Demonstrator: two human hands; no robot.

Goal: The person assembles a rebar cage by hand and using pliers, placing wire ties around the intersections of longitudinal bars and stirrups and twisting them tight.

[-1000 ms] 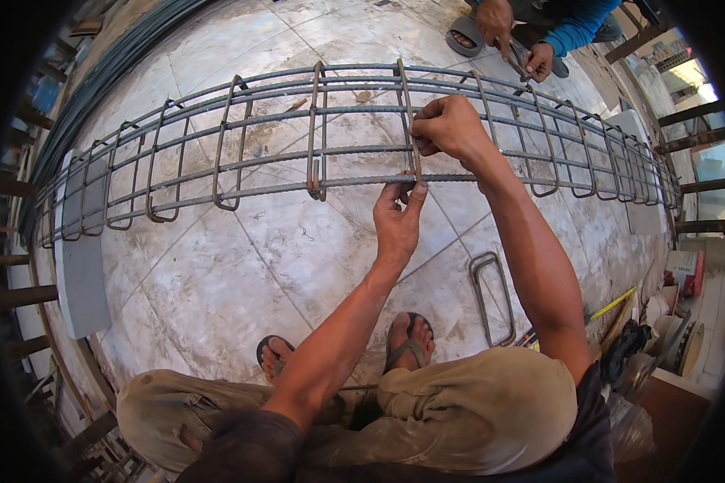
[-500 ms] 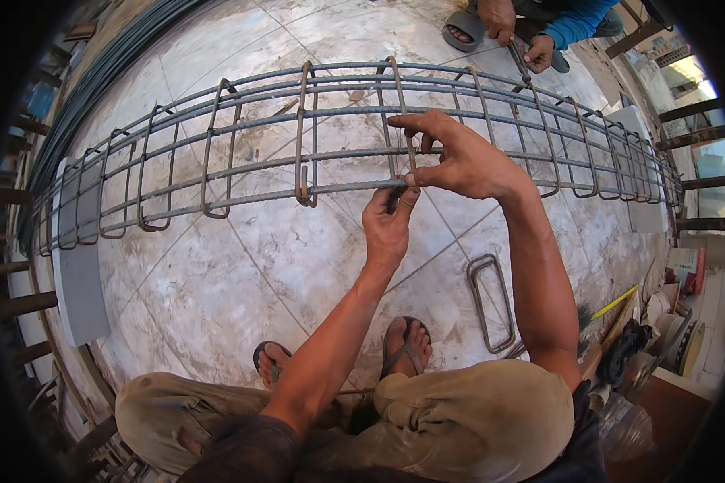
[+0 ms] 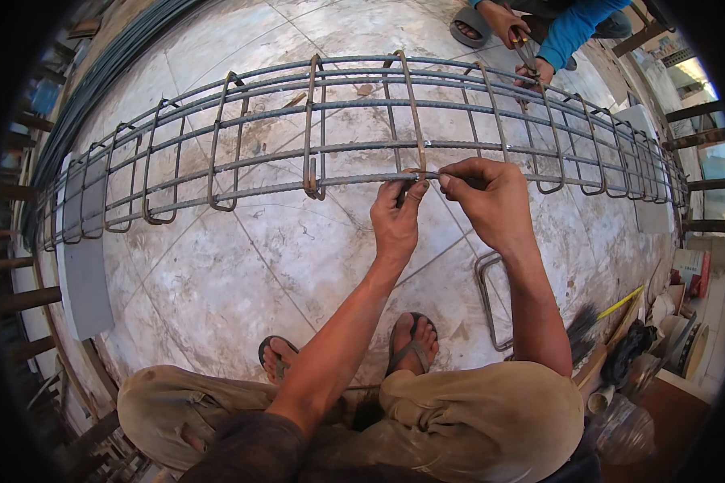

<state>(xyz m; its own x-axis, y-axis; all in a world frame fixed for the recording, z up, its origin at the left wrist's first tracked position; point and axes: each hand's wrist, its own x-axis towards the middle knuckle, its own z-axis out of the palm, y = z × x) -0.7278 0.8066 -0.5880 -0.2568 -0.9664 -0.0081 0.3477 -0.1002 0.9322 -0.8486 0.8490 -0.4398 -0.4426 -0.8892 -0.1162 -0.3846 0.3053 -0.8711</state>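
Note:
A long rebar cage (image 3: 242,153) of grey bars and rusty stirrups lies across the tiled floor in front of me. My left hand (image 3: 395,219) and my right hand (image 3: 485,197) meet at the nearest lower bar, where a rusty stirrup (image 3: 411,113) crosses it. Both pinch a thin tie wire (image 3: 424,174) at that joint, the left from below, the right from the side. My feet in sandals (image 3: 411,342) rest on the floor below the cage.
Another person in a blue sleeve (image 3: 576,28) works with pincers (image 3: 525,55) on the cage's far side. A loose stirrup (image 3: 491,310) lies on the floor at right. A grey board (image 3: 84,270) stands at left; long bars (image 3: 97,88) run behind it. Clutter fills the right edge.
My right hand has come down from the upper bar to the lower bar and closed beside the left hand on the wire. The left hand stayed at the joint.

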